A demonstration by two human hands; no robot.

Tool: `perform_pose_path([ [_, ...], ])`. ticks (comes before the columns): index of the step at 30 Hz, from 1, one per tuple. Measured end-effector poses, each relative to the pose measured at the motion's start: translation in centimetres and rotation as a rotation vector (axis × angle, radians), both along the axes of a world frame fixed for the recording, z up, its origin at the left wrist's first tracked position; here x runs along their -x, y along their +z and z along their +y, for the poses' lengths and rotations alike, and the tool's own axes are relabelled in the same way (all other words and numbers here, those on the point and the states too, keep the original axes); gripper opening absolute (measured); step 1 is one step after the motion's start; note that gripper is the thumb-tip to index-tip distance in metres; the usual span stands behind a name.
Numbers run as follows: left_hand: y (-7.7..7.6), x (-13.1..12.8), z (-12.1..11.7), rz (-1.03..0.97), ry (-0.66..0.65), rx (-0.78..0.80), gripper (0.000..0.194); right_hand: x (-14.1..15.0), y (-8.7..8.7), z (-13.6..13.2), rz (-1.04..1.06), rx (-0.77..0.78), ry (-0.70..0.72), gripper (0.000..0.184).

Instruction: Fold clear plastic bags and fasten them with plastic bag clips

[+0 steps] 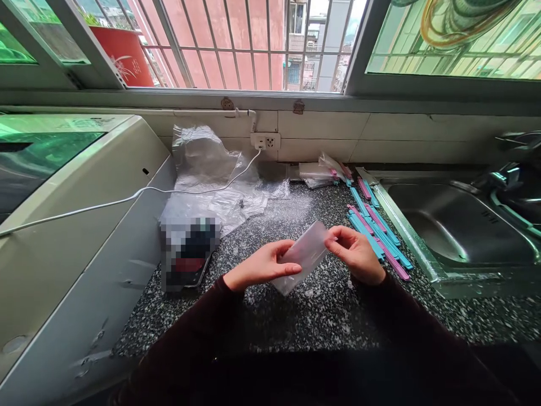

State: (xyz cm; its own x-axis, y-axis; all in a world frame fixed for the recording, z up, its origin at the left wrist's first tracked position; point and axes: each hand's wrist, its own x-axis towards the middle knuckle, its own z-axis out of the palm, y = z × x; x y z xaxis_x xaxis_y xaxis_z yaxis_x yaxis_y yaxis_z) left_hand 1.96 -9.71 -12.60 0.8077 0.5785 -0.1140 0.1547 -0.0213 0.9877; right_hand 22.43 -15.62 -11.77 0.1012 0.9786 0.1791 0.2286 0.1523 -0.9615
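Note:
Above the speckled countertop [304, 332], my left hand [270, 264] grips a small translucent plastic bag [307, 251], its thumb lying across the front. The fingers of my right hand [357, 254] pinch the bag's upper right corner. The bag is held tilted, and I cannot make out anything inside it. To the right of my right hand lie several blue strips [366, 234] and pink strips [393, 258], flat and narrow, spread in a loose row beside the sink.
A steel sink [435, 270] is on the right. Crumpled clear plastic [207, 169] and a blurred-out phone [196, 276] lie to the left. A white cable [139, 193] runs from the wall socket [266, 141] across a washing machine [139, 149]. Plastic packets [316, 173] rest by the wall.

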Motion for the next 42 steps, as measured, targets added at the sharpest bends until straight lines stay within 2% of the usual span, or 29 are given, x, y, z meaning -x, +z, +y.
perform_pose_path([
  [2, -0.2, -0.1, -0.1, -0.052, 0.046, 0.027, 0.037, 0.5, 0.0, -0.1, -0.057, 0.051, 0.087, 0.024],
  [5, -0.8, -0.3, -0.1, -0.086, 0.186, 0.041, 0.035, 1.2, -0.4, 0.1, -0.080, 0.085, 0.134, 0.025],
  [8, -1.1, -0.5, 0.0, -0.156, 0.347, 0.036, 0.039, 1.6, -1.1, 0.3, -0.035, 0.108, 0.157, 0.043],
  [10, -1.2, -0.5, 0.0, -0.197, 0.409, 0.026, 0.041, 1.8, -1.5, 0.5, -0.060, 0.140, 0.177, 0.047],
  [13, -1.1, -0.7, -0.2, -0.193, 0.392, 0.007, 0.041, 2.2, -1.9, 0.4, -0.146, 0.181, 0.193, 0.034],
  [17, -0.7, -0.8, -0.3, -0.196, 0.357, 0.005, 0.041, 2.8, -1.8, 0.2, -0.164, 0.156, 0.180, 0.031],
  [22, -0.9, -0.7, -0.2, -0.223, 0.461, -0.020, 0.035, 2.9, -1.7, 0.0, -0.204, 0.182, 0.280, 0.021],
  [24, -1.0, -0.7, -0.1, -0.206, 0.479, -0.040, 0.033, 2.8, -1.8, 0.1, -0.217, 0.196, 0.270, 0.019],
  [26, -1.1, -0.7, -0.2, -0.190, 0.467, -0.062, 0.031, 2.5, -1.8, 0.1, -0.199, 0.202, 0.234, 0.018],
  [29, -1.0, -0.7, -0.2, -0.158, 0.426, -0.107, 0.029, 2.2, -1.7, 0.2, -0.105, 0.197, 0.198, 0.032],
  [35, -1.1, -0.7, -0.3, -0.029, 0.224, -0.154, 0.032, 2.3, -1.8, 0.1, -0.015, 0.137, 0.105, 0.030],
  [42, -1.0, -0.4, -0.3, 0.222, -0.154, -0.052, 0.032, 1.3, -1.6, 0.4, 0.052, 0.069, -0.043, 0.028],
])
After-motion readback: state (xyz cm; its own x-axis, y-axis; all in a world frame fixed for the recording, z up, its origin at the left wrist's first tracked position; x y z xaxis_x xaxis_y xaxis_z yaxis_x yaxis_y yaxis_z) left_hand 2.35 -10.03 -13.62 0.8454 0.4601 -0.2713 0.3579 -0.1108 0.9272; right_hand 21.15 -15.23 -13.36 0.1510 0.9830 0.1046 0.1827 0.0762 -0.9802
